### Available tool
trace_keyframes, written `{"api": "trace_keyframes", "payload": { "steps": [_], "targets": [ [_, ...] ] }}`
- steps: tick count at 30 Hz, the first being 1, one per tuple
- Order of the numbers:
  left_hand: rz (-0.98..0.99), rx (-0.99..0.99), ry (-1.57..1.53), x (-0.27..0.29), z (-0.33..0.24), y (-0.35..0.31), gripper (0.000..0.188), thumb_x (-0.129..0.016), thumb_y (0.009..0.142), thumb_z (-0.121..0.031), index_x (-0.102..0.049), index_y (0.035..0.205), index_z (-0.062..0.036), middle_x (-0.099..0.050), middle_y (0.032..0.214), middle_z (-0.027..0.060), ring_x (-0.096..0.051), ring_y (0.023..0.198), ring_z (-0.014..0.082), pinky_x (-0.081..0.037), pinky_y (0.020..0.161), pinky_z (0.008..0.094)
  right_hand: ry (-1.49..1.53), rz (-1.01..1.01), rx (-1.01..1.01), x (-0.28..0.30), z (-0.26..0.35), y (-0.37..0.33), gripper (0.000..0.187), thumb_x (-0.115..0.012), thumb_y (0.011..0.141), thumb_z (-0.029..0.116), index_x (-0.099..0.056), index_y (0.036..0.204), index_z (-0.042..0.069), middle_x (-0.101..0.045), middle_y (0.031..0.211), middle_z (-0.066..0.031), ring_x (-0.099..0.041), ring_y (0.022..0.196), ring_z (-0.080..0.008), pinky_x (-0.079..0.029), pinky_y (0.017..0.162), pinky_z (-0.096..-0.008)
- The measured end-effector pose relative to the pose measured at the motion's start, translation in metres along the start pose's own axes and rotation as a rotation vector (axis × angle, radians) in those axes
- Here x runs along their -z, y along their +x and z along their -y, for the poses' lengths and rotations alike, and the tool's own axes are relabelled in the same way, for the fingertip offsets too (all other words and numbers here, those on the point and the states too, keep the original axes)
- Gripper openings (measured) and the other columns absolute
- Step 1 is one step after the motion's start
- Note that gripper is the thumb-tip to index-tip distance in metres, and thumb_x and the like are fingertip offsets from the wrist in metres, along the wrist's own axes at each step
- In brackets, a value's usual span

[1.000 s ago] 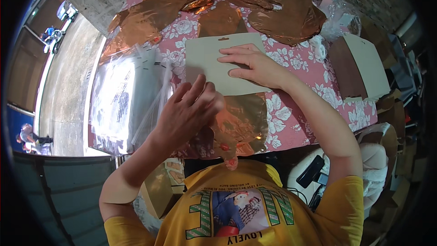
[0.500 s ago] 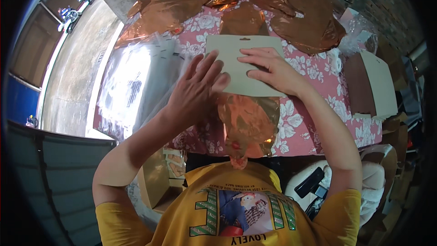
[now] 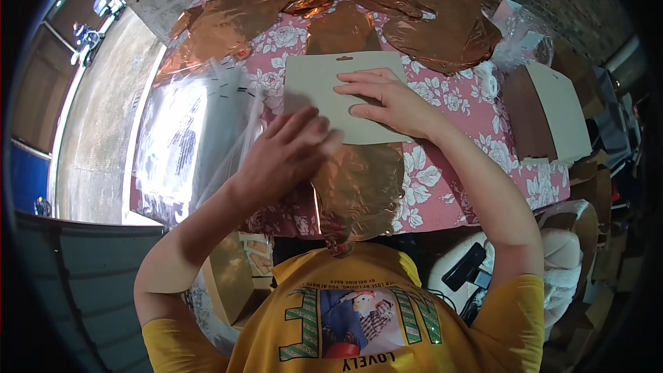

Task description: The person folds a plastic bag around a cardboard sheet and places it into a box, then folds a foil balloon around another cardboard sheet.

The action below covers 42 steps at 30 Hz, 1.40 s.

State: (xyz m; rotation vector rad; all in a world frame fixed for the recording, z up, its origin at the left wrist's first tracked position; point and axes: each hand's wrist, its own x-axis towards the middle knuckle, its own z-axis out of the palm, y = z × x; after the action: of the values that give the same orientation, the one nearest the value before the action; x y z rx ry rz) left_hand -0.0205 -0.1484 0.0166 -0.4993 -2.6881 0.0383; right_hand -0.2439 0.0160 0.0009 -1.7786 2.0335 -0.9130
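Pressing a beige card (image 3: 343,97) flat over a copper foil sheet (image 3: 359,186) on the surface (image 3: 476,131).
Right hand (image 3: 387,100) spread, palm down on the card; left hand (image 3: 286,155), fingers loosely together, rests at the card's lower left corner, gripping nothing visible. Foil crinkly, shiny, hanging below the card. Loose foil pile (image 3: 387,7) beyond the card looks unpacked; clear plastic bags (image 3: 186,138) lie left of it.

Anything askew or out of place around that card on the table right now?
The copper foil piece under the beige card hangs over the table's near edge, crinkled. The right hand presses the card flat; the left hand hovers by the foil. Nothing looks spilled or torn.
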Motion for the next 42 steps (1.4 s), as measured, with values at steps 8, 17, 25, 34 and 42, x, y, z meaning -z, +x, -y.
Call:
{"api": "trace_keyframes", "payload": {
  "steps": [8, 17, 25, 34, 42],
  "targets": [
    [0.013, 0.028, -0.076, 0.001, -0.014, -0.005, 0.059, -0.068, 0.078, -0.017, -0.058, 0.136, -0.0171, -0.049, 0.133, 0.0064, -0.049, 0.124, 0.0298, -0.044, 0.101, 0.0429, -0.004, -0.005, 0.014, -0.002, -0.003, 0.0, 0.044, -0.066, 0.094, 0.022, -0.061, 0.138, 0.019, -0.048, 0.152, -0.0029, -0.038, 0.137, -0.0303, -0.03, 0.118, -0.042],
    [-0.008, 0.036, -0.06, -0.001, -0.013, -0.003, 0.056, -0.07, 0.079, -0.015, -0.061, 0.133, -0.0231, -0.049, 0.134, 0.0035, -0.052, 0.12, 0.0306, -0.048, 0.098, 0.0448, -0.03, 0.007, 0.063, -0.003, -0.008, 0.0, 0.045, -0.066, 0.094, 0.026, -0.06, 0.138, 0.019, -0.048, 0.152, -0.0032, -0.038, 0.136, -0.0305, -0.03, 0.117, -0.0423],
    [-0.005, 0.03, -0.052, -0.001, -0.012, -0.004, 0.056, -0.07, 0.079, -0.015, -0.061, 0.133, -0.0226, -0.05, 0.134, 0.0036, -0.052, 0.121, 0.0306, -0.047, 0.1, 0.0447, -0.048, 0.014, 0.1, -0.002, -0.01, 0.003, 0.043, -0.065, 0.095, 0.026, -0.06, 0.138, 0.018, -0.048, 0.152, -0.0036, -0.039, 0.136, -0.0306, -0.031, 0.116, -0.0424],
    [0.005, -0.004, -0.055, 0.001, -0.01, -0.001, 0.058, -0.07, 0.078, -0.014, -0.057, 0.134, -0.0173, -0.049, 0.13, 0.0055, -0.05, 0.124, 0.0283, -0.044, 0.101, 0.0436, -0.048, -0.006, 0.111, -0.004, -0.013, 0.003, 0.043, -0.065, 0.096, 0.027, -0.06, 0.138, 0.019, -0.048, 0.152, -0.0031, -0.04, 0.135, -0.0311, -0.031, 0.116, -0.043],
    [0.031, 0.028, -0.159, 0.001, -0.006, -0.001, 0.053, -0.069, 0.08, -0.014, -0.06, 0.132, -0.0192, -0.057, 0.128, 0.0033, -0.057, 0.115, 0.0283, -0.051, 0.094, 0.0415, -0.039, -0.01, 0.118, -0.004, -0.012, 0.002, 0.043, -0.065, 0.096, 0.025, -0.06, 0.138, 0.019, -0.048, 0.152, -0.0029, -0.04, 0.135, -0.0314, -0.032, 0.116, -0.0432]
  ]
}}
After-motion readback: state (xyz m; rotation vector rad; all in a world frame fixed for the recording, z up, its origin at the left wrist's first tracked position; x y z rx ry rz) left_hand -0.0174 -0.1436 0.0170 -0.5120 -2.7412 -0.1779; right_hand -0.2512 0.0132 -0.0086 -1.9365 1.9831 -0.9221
